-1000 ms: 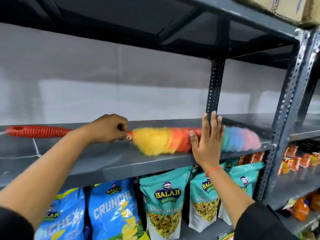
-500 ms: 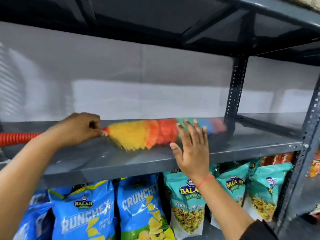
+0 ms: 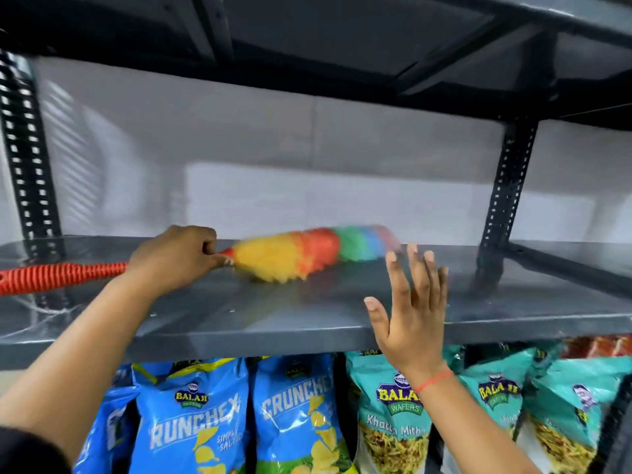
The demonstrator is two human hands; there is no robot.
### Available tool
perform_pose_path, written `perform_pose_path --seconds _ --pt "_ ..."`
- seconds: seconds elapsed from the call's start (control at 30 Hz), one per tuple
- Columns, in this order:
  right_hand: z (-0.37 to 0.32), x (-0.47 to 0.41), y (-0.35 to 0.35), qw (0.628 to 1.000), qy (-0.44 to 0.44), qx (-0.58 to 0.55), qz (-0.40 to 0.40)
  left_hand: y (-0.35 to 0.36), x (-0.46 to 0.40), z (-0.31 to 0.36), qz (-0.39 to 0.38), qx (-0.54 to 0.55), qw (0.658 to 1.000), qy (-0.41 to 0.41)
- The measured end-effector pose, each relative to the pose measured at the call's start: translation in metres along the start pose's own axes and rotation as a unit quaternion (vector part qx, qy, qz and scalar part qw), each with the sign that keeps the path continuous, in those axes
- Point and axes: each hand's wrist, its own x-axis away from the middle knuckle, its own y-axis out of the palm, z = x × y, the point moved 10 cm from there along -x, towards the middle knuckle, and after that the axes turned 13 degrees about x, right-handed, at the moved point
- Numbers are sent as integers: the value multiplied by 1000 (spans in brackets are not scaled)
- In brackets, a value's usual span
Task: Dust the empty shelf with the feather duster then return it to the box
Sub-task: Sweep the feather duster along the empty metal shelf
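Note:
A rainbow feather duster [image 3: 307, 253] with a ribbed red handle lies along the grey metal shelf [image 3: 273, 313], its yellow, orange, green, blue and pink fluff blurred. My left hand [image 3: 174, 258] is closed around the handle just behind the fluff, and the handle's end sticks out to the left. My right hand [image 3: 410, 309] hovers flat with fingers spread in front of the shelf's front edge, to the right of the duster and apart from it. No box is in view.
Blue Crunchex chip bags [image 3: 191, 419] and teal Balaji wafer bags [image 3: 393, 415] hang under the shelf. Black perforated uprights stand at the left [image 3: 27, 155] and right [image 3: 506, 200]. Another shelf [image 3: 342, 39] closes off the space above. A white wall is behind.
The duster has swept leftward along the shelf with my left hand. My right hand has dropped back from the fluff toward the shelf's front edge. The view has shifted left.

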Motion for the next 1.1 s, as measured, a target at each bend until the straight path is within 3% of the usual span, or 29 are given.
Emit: perform_pose_path --seconds 0.1,0.17,0.27,0.33,0.43,0.5,0.6,0.7,0.87,0.93,1.03,1.1 --pt "2 1 0 1000 -1 -6 10 -12 3 -1 43 52 998 8" --pt "1 1 0 1000 -3 -12 12 -9 11 -3 -12 93 995 21" --pt "0 1 -1 1000 -6 -15 8 -11 22 -14 -69 38 997 -15" --pt "-1 2 -1 1000 -12 -14 -1 -30 27 -23 -15 -11 999 -49" --pt "-4 1 1 1000 -20 -12 -12 -73 43 -22 135 -156 977 -63" --pt "-4 0 1 1000 -17 -19 -13 -85 53 -20 164 -135 976 -43" --pt "-3 1 1 1000 -13 -19 -8 -73 63 -28 72 -10 997 -23" --pt "-2 0 2 999 -12 -28 -15 -65 74 -44 -2 -34 997 -66" --pt "-1 -2 4 999 -10 -31 -27 -110 95 -57 128 -143 971 -139" --pt "-1 -1 4 999 -8 -30 -27 -119 102 -51 157 -111 974 -121" --pt "-1 -1 5 999 -5 -35 -30 -108 108 -48 92 27 990 -105" --pt "-2 -1 4 999 -8 -41 -34 -99 114 -52 38 17 989 -140"
